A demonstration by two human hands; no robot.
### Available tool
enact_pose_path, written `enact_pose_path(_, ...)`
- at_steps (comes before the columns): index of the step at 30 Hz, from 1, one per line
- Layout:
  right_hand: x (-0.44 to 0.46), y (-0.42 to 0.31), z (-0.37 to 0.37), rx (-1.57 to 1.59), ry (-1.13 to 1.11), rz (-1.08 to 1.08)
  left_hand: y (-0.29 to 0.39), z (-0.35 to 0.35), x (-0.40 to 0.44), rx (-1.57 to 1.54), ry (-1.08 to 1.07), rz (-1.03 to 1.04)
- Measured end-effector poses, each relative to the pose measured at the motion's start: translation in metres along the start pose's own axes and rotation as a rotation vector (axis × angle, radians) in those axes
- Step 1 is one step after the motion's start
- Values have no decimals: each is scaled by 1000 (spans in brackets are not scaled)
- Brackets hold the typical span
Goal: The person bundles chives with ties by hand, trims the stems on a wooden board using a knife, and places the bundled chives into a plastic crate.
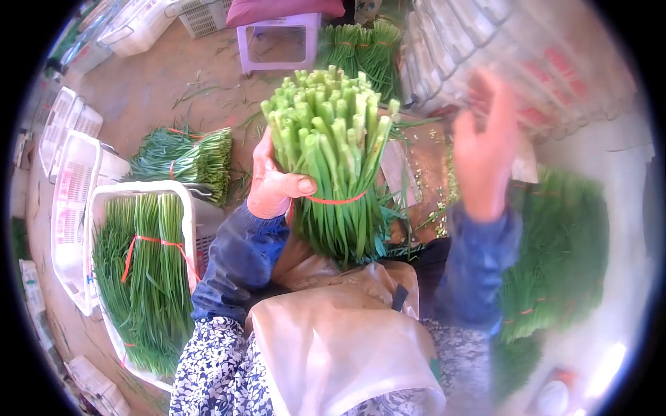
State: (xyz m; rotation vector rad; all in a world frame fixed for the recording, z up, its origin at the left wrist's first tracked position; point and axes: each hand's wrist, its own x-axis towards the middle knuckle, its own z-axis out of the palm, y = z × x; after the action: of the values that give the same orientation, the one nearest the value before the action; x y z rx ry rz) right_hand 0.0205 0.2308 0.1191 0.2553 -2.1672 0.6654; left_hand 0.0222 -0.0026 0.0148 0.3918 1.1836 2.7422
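My left hand (276, 182) is wrapped around the near-left side of a thick bunch of garlic chives (333, 149), its thumb lying over the front. The bunch stands upright above my lap, cut pale-green stem ends on top and dark leaves pointing down. A red tie (336, 199) circles it below the thumb. Off to the right, my right hand (485, 149) is raised and apart from the bunch, smeared by motion. Its thumb and fingers look spread, with nothing visible in them.
At left, a white crate (189, 220) holds tied chives. Another tied pile (184, 161) lies behind it, near stacked white crates (73, 180). A purple stool (279, 41) stands at the back, beside more bunches (361, 48). On the right lies a large heap of greens (555, 256).
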Motion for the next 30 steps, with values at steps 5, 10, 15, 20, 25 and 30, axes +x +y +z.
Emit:
enact_pose_path(5,-31,-52,10,138,-214,-281,1,7,1,46,7,-21)
enact_pose_path(10,-32,-61,14,114,-150,-254,0,6,1,33,-12,-13)
enact_pose_path(15,-27,-59,11,76,-199,-212,-1,5,1,43,-29,-57)
enact_pose_path(20,-28,-50,12,135,-148,-328,0,12,-2,41,-89,-74)
enact_pose_path(25,-7,-39,-3,513,245,149,2,19,8,44,-198,-32)
enact_pose_path(30,11,19,-43,-38,-196,357,49,36,62,94,-513,282)
